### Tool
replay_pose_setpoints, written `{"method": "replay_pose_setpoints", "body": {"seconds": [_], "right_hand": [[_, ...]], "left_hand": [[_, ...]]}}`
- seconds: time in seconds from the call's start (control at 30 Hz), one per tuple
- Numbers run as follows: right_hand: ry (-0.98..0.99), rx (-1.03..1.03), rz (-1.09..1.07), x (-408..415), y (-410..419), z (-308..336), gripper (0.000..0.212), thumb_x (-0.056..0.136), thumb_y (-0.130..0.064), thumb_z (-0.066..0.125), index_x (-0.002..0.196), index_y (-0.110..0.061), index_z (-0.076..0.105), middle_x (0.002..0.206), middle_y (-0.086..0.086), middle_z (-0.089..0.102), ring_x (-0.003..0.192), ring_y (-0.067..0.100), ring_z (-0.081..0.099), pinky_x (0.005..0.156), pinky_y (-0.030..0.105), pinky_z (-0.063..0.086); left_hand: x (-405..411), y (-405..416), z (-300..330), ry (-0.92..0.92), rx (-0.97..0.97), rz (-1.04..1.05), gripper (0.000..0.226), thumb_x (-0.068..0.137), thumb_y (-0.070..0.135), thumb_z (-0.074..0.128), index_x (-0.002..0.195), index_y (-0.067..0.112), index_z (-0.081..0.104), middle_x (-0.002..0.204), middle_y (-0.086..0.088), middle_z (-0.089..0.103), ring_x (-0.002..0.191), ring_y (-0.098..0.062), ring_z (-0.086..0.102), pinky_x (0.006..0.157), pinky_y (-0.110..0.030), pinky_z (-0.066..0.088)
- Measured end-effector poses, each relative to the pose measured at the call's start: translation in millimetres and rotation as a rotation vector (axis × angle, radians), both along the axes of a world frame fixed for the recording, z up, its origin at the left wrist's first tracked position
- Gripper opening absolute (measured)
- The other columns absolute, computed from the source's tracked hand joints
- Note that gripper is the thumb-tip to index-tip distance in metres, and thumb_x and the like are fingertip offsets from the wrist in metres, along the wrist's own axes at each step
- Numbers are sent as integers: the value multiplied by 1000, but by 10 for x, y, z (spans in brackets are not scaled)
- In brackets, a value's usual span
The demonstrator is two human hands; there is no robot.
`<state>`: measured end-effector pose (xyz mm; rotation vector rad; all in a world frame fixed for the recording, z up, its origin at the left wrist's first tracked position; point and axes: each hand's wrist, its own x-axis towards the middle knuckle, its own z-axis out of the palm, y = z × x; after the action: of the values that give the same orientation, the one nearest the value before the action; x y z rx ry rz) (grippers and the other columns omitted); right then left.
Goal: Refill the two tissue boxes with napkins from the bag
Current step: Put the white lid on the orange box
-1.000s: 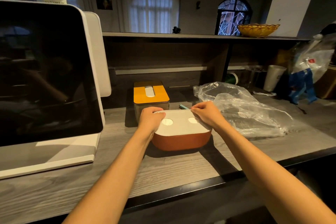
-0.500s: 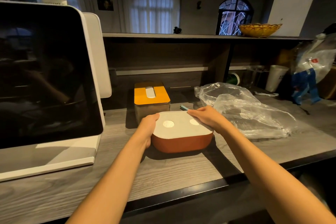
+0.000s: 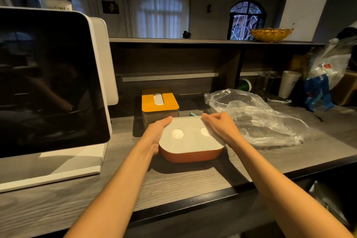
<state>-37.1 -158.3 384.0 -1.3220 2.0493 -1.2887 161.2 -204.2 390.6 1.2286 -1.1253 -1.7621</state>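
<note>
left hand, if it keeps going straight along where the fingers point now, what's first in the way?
Likely the yellow-lidded tissue box: the left hand lies along the orange box's left edge, fingers pointing back toward it. Depth is unclear.
</note>
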Motion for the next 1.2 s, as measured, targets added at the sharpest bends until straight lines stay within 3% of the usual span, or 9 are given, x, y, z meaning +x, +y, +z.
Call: {"method": "replay_pose_setpoints", "body": {"seconds": [0.13,0.27,0.37,0.47,0.57,0.7,0.93,1.07,1.2], "right_hand": [[-372,236,66,-69,-21,58,46,89,-48,63,114,-9,65,101,7,73,92,22,70,75,29,55],[-595,300,173,-132,5,98,38,93,-45,60,110,-12,65,88,4,76,73,20,73,50,21,54],[-585,289,145,-132,-27,62,50,89,-48,64,118,-7,63,97,8,76,85,25,74,57,25,56],[-575,255,91,-121,-21,40,47,89,-46,65,113,-6,64,89,7,77,75,23,74,52,25,55],[-605,214,65,-122,5,20,47,89,-44,66,113,-4,64,90,9,76,77,25,74,52,26,55],[-644,159,61,-75,61,21,45,90,-43,64,116,-6,63,96,10,76,85,27,74,58,29,58],[-900,13,241,50,472,6,46,85,-49,63,123,-22,56,119,13,63,113,31,59,88,48,54],[-858,-101,262,152,559,-54,53,85,-31,70,133,-26,50,126,9,62,116,29,59,79,48,58],[-824,-159,204,166,559,-82,47,87,-26,68,131,-27,50,125,8,62,114,30,59,75,49,59]], "left_hand": [[-1,-7,-3,-38,-20,32,20,96,34,63,98,15,66,99,-11,75,92,-31,72,85,-43,58],[-12,-9,-7,-28,-36,56,19,96,34,63,93,15,67,94,-10,74,87,-30,72,80,-42,58],[-22,-10,-50,-24,-66,80,22,97,35,62,102,15,68,96,-9,74,89,-28,71,79,-40,57],[-3,63,-84,23,-90,106,27,97,34,61,117,17,66,105,-7,72,97,-26,68,79,-36,55],[37,235,-170,26,-156,56,42,94,33,65,133,23,54,123,-4,64,106,-20,61,78,-32,53],[72,396,-268,76,-145,57,60,89,31,72,141,28,41,126,-2,54,109,-20,54,73,-33,54],[85,452,-247,268,-80,212,58,86,20,76,136,25,47,117,-5,58,102,-22,57,80,-46,59],[38,489,-180,273,-155,207,54,87,23,75,131,30,45,115,-2,58,98,-19,57,78,-42,60],[22,560,-194,309,-160,133,58,85,28,75,132,36,42,119,0,57,108,-22,57,86,-49,59]]}}
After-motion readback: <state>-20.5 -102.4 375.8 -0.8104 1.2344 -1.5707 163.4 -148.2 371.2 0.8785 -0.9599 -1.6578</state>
